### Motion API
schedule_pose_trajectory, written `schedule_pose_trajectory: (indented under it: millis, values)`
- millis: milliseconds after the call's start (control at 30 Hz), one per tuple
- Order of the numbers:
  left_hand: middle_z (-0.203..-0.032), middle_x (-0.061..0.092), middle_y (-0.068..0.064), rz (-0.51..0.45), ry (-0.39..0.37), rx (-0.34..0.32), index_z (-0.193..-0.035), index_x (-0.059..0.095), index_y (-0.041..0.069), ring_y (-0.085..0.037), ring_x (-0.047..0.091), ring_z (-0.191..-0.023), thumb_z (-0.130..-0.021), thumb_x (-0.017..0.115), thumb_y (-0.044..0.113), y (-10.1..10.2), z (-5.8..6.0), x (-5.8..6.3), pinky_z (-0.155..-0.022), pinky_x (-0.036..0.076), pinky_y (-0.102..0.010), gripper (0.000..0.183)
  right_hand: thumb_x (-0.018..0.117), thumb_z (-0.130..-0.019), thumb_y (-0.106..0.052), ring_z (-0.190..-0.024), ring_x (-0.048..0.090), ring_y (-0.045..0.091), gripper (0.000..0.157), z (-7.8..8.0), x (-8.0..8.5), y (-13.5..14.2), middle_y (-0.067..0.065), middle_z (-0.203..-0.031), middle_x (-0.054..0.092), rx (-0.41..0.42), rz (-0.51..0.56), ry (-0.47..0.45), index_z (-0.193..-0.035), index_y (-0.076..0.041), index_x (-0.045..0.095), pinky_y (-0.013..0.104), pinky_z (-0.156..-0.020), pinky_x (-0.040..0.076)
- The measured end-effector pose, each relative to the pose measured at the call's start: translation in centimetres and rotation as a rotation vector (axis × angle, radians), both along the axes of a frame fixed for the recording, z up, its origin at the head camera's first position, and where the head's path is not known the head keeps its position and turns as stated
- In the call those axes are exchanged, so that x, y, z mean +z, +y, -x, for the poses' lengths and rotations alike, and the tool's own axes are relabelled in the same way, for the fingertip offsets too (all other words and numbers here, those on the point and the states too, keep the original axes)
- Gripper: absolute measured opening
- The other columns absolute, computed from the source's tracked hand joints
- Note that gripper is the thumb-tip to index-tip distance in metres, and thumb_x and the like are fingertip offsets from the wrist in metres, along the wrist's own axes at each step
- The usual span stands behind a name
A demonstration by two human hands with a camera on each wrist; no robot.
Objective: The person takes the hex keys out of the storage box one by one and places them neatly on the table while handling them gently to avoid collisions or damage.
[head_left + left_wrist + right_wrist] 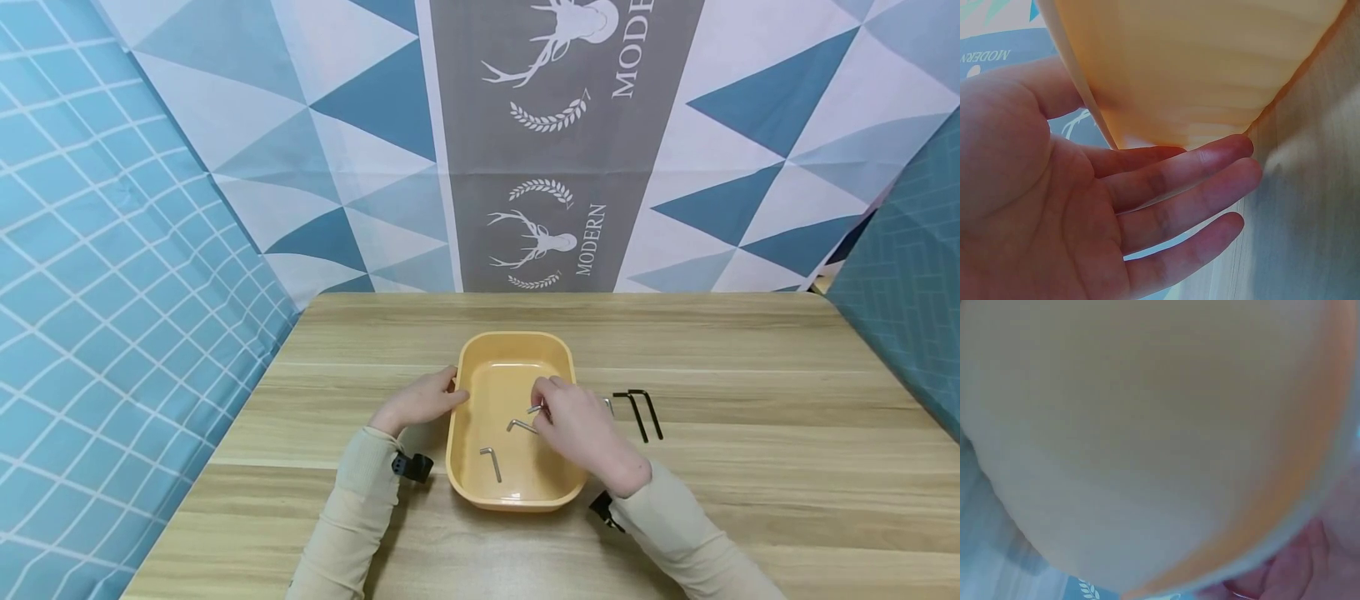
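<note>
In the head view, a yellow plastic tray [517,505] stands on the table. At its left rim is my left hand [423,400]. Its thumb hooks over the rim, and the fingers [1204,194] lie along the outer wall in the left wrist view. Above the tray's inside, my right hand [579,425] pinches a silver hex key [534,409], mostly hidden by the fingers. Two more silver hex keys, a lower one [492,465] and a middle one [522,426], lie on the tray floor. In the right wrist view the tray wall [1135,444] covers most of the picture.
Right of the tray, a silver hex key [609,407] lies partly behind the right hand. Beside it are two black hex keys, one nearer [638,418] and one farther right [654,414]. Patterned cloths hang behind the wooden table [750,400] and at both sides.
</note>
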State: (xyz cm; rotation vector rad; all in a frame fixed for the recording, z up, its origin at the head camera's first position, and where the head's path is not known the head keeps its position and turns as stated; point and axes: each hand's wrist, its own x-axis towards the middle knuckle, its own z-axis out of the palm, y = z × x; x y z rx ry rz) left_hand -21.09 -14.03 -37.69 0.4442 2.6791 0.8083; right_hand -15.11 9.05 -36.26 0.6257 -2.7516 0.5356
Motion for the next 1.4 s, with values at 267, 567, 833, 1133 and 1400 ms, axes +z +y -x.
schedule_pose_trajectory:
  millis: [267, 567, 833, 1133, 1400]
  values:
    - [-0.079, 0.055, -0.004, -0.001, -0.002, -0.002, -0.108, 0.051, 0.006, -0.016, 0.050, -0.068, -0.089, 0.050, 0.029, -0.1, 0.1, -0.1, -0.060, 0.042, -0.029, 0.030, 0.058, -0.075, -0.003, -0.056, 0.044, 0.008, 0.010, 0.2, 1.0, 1.0, -0.004, -0.069, 0.052, -0.033, 0.149, 0.071, -0.081, -0.010, 0.057, 0.023, -0.050, 0.037]
    - [-0.080, 0.055, -0.004, -0.004, -0.010, 0.002, -0.110, 0.051, 0.005, -0.016, 0.050, -0.069, -0.089, 0.050, 0.029, 0.0, 0.1, -0.1, -0.060, 0.042, -0.029, 0.032, 0.055, -0.082, -0.006, -0.060, 0.047, 0.011, 0.009, 0.8, 1.9, 2.5, 0.000, -0.076, 0.054, -0.096, 0.192, 0.024, -0.089, -0.010, 0.059, 0.026, -0.052, 0.038]
    - [-0.083, 0.056, -0.005, -0.005, -0.004, 0.001, -0.110, 0.051, 0.005, -0.017, 0.051, -0.071, -0.089, 0.050, 0.028, 0.0, 0.0, -0.1, -0.061, 0.042, -0.029, 0.031, 0.053, -0.084, -0.007, -0.059, 0.050, 0.013, 0.011, 1.9, 2.3, 4.5, 0.005, -0.077, 0.061, -0.130, 0.219, 0.010, -0.092, -0.006, 0.061, 0.030, -0.054, 0.040]
    - [-0.088, 0.058, -0.005, -0.004, -0.003, 0.002, -0.112, 0.052, 0.005, -0.016, 0.052, -0.073, -0.090, 0.050, 0.028, 0.0, 0.0, 0.0, -0.064, 0.043, -0.029, 0.032, 0.049, -0.085, -0.006, -0.056, 0.051, 0.014, 0.017, 3.0, 2.3, 7.2, 0.011, -0.085, 0.065, -0.209, 0.164, -0.077, -0.097, -0.004, 0.060, 0.028, -0.048, 0.038]
    - [-0.087, 0.058, -0.005, -0.007, -0.005, 0.004, -0.110, 0.052, 0.005, -0.016, 0.051, -0.072, -0.089, 0.050, 0.028, -0.1, 0.1, -0.1, -0.062, 0.042, -0.029, 0.031, 0.048, -0.086, -0.004, -0.049, 0.046, 0.013, 0.014, 3.9, 1.7, 9.1, 0.013, -0.082, 0.062, -0.236, 0.105, -0.175, -0.094, 0.000, 0.058, 0.027, -0.042, 0.034]
